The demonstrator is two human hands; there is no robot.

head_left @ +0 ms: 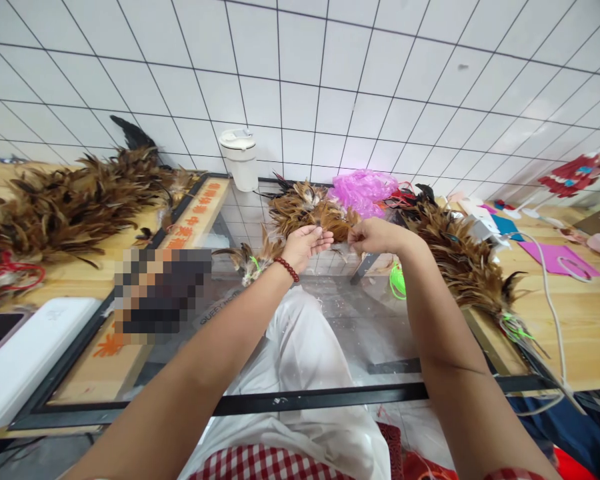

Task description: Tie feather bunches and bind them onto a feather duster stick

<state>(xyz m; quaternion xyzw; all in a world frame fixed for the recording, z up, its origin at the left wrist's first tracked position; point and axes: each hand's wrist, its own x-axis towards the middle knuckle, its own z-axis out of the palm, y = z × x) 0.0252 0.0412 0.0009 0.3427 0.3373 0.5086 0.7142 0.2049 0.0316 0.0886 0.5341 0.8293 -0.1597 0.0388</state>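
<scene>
My left hand [307,248], with a beaded bracelet [287,269] at its wrist, has thumb and fingers pressed together in front of a heap of brown feathers [305,208]. Just to its right, my right hand [373,235] is closed in a pinch, its fingertips beside brown feathers. Whatever either pinch holds is too small to make out. A small feather bunch tied with green string [253,265] lies left of my left wrist. Below my right hand sits a bright green bundle of cord [397,281]. Both hands are over a black-framed glass tabletop [325,399].
Large feather garlands lie at left [75,200] and right [455,257]. A white lidded cup [241,160] and pink plastic bag [363,191] stand near the tiled wall. A white power bank [37,353] lies at left, and a white cable [550,307] crosses the right side.
</scene>
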